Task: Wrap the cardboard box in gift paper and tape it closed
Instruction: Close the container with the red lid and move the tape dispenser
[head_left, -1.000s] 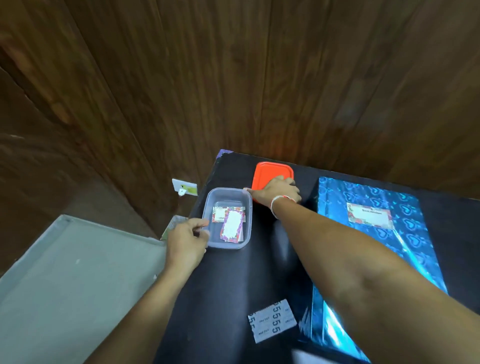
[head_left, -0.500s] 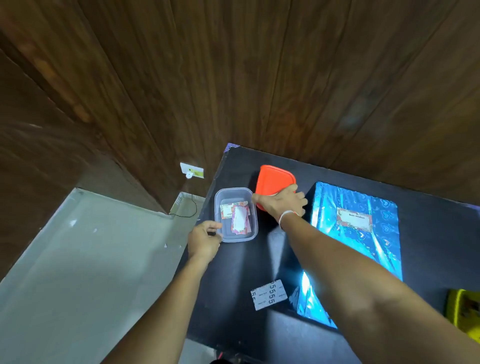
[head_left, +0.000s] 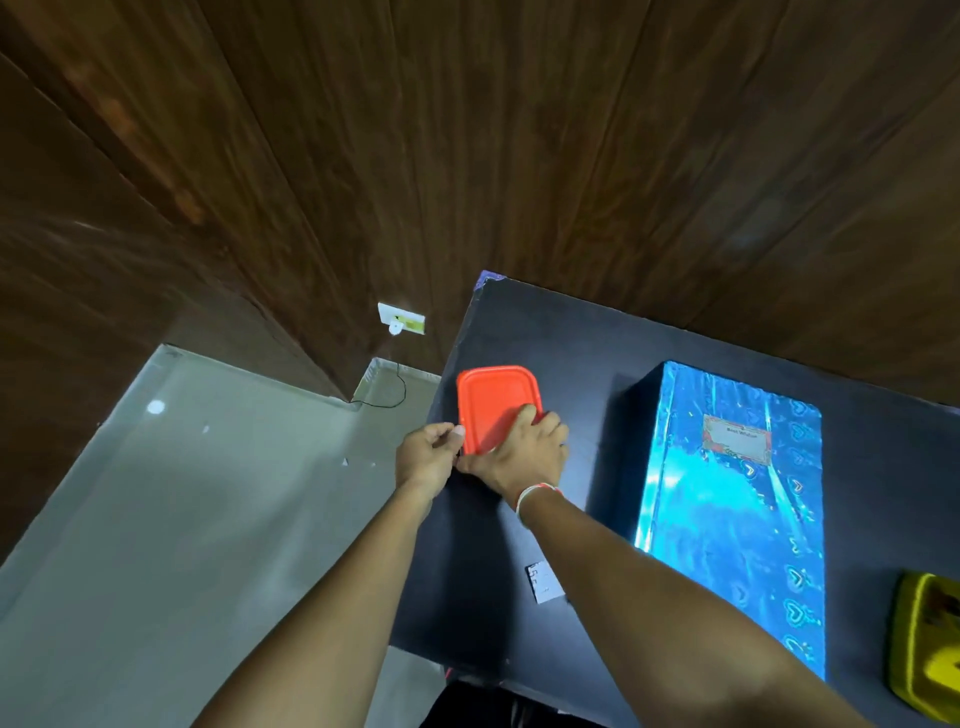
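Note:
The box (head_left: 727, 509) stands on the black table (head_left: 561, 332), wrapped in shiny blue heart-patterned gift paper with a floral label (head_left: 735, 439) stuck on top. Left of it, an orange lid (head_left: 491, 402) now lies over the clear plastic container, which is hidden beneath it. My right hand (head_left: 524, 454) rests on the lid's near edge with fingers spread over it. My left hand (head_left: 428, 457) pinches the lid's near left corner at the table's left edge.
A small white printed slip (head_left: 543, 582) lies on the table near my right forearm. A yellow object (head_left: 927, 644) sits at the right edge. Dark wood panelling rises behind the table. Pale floor, a wall socket (head_left: 402, 319) and a thin cable lie to the left.
The orange lid has moved from behind the clear container onto it, covering the label cards inside. My left hand went from the container's side to the lid's corner. The camera pulled back.

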